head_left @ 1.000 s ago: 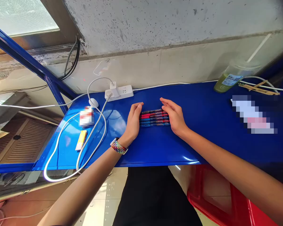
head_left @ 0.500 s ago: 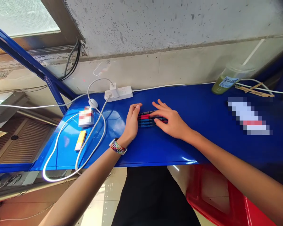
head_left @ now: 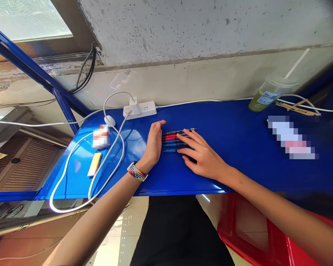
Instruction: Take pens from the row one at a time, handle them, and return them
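Several pens lie side by side, roughly parallel, on the blue table (head_left: pixel 238 147) between my hands. A black pen (head_left: pixel 173 132) is farthest from me, then a red pen (head_left: pixel 170 137). Blue pens (head_left: pixel 170 150) lie nearer, the closest one slightly apart from the others. My left hand (head_left: pixel 154 143) stands on edge beside the pens' left ends, fingers stretched, holding nothing. My right hand (head_left: pixel 201 153) is spread over the right part of the pens, its fingertips on or just above them, hiding their right ends. A beaded band (head_left: pixel 138 172) circles my left wrist.
At the back stands a white power strip (head_left: pixel 144 109) with plugs. A looping white cable (head_left: pixel 69 162) and a small yellow box (head_left: pixel 94 164) lie left. A cup of green drink (head_left: pixel 263 98) and a blurred-out phone-like object (head_left: pixel 290 138) are right. A red stool (head_left: pixel 227 229) stands below.
My right hand has shifted slightly toward me and its fingers have spread. The nearest blue pen has moved toward me, leaving wider gaps. My left hand has barely moved.
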The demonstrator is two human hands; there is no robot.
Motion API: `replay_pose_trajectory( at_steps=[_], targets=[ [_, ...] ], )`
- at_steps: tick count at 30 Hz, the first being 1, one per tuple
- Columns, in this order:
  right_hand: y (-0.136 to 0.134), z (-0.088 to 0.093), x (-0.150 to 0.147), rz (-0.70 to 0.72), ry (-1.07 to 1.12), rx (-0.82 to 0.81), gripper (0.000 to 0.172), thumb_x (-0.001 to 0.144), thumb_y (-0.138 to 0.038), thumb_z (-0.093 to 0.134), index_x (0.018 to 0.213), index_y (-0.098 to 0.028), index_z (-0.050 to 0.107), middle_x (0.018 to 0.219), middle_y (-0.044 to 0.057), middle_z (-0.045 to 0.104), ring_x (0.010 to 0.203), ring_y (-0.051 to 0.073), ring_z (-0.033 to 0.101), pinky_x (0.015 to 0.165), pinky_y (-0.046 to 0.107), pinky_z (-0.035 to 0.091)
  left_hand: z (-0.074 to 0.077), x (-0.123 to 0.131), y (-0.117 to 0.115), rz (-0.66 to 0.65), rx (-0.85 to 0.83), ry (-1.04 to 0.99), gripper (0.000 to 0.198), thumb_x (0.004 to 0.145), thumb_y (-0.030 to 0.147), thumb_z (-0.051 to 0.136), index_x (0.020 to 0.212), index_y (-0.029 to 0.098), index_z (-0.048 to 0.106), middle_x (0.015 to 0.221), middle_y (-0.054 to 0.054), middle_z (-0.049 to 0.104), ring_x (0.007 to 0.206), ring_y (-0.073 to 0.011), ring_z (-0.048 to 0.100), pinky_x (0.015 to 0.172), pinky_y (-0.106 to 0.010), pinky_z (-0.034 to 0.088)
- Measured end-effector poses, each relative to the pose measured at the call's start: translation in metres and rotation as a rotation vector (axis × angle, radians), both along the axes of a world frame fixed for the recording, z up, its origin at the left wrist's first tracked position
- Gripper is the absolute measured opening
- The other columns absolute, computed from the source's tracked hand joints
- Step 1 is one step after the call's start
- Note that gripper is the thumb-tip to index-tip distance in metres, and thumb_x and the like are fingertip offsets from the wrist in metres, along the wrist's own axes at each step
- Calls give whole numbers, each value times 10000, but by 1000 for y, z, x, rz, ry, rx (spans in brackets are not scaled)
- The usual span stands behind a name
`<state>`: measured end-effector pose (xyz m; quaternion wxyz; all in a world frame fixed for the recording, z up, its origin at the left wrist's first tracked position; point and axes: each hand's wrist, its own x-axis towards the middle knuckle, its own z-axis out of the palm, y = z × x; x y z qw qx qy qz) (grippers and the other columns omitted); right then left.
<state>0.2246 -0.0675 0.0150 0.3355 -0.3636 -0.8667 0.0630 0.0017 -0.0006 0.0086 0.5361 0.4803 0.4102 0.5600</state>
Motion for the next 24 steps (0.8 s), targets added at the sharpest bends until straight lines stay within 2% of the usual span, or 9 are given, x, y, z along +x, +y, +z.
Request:
replay_pose_trajectory(
  at_steps=[3, 6, 9, 13, 16, 19, 20, 22, 24],
  targets=[
    [-1, -3, 1, -62, 21, 10, 384, 1016, -149, 754, 1368, -252, 867, 1772, 138, 601, 1709, 462, 502, 1387, 777, 440, 1, 0, -1, -3, 8, 19, 421, 1097, 625, 532, 1306, 278, 643, 1661, -98, 657, 1731, -246, 469, 1485, -458, 323],
    [0, -5, 3, -92, 30, 18, 225, 1021, -175, 767, 1184, -259, 897, 1754, 119, 625, 1695, 482, 516, 1364, 820, 441, 0, -1, 0, 5, 32, 84, 440, 1130, 641, 464, 1306, 285, 652, 1656, -94, 670, 1715, -250, 496, 1467, -480, 365],
    [2, -6, 4, -54, 45, 6, 198, 1044, -159, 736, 1102, -275, 887, 1689, 91, 696, 1674, 446, 556, 1360, 807, 459, -1, -1, 1, -3, 55, 112, 475, 1142, 663, 430, 1309, 284, 663, 1641, -94, 681, 1706, -247, 508, 1455, -471, 388],
    [4, -3, 5, -42, 105, -11, 210, 1061, -173, 712, 1118, -297, 872, 1512, 84, 816, 1614, 410, 627, 1338, 751, 512, -2, -1, 1, -18, 64, 126, 488, 1151, 652, 398, 1320, 280, 664, 1635, -91, 682, 1702, -237, 513, 1449, -443, 395],
    [9, 3, 7, -57, 151, -25, 231, 1076, -196, 687, 1136, -329, 866, 1264, 61, 893, 1474, 379, 731, 1319, 710, 527, 1, -2, 1, -12, 91, 148, 440, 1161, 600, 407, 1300, 284, 680, 1626, -83, 691, 1728, -238, 478, 1463, -447, 366],
    [23, 13, 13, -108, 208, -59, 212, 1096, -272, 673, 1149, -323, 872, 1124, 58, 903, 1178, 354, 821, 1164, 634, 616, 14, -6, 6, -3, 215, 223, 338, 1147, 526, 520, 1274, 289, 725, 1596, -72, 719, 1740, -256, 459, 1478, -470, 312],
    [30, 16, 14, -129, 242, -87, 213, 1102, -307, 669, 1144, -311, 878, 1129, 64, 903, 1092, 340, 821, 1080, 595, 644, 21, -7, 8, -18, 254, 281, 317, 1136, 511, 573, 1284, 289, 744, 1573, -70, 737, 1681, -273, 530, 1457, -484, 341],
    [47, 23, 16, -169, 336, -181, 201, 1075, -355, 700, 1103, -304, 892, 1124, 58, 904, 1031, 318, 821, 1025, 531, 646, 36, -10, 16, -100, 299, 426, 314, 1132, 500, 625, 1302, 281, 773, 1414, -81, 814, 1456, -291, 707, 1328, -498, 490],
    [66, 28, 16, -225, 478, -306, 199, 1042, -383, 723, 1072, -294, 899, 1070, 48, 896, 1006, 293, 826, 967, 462, 643, 50, -10, 27, -171, 360, 532, 290, 1121, 481, 664, 1271, 280, 808, 1323, -84, 846, 1294, -288, 772, 1210, -482, 566]
  ],
)
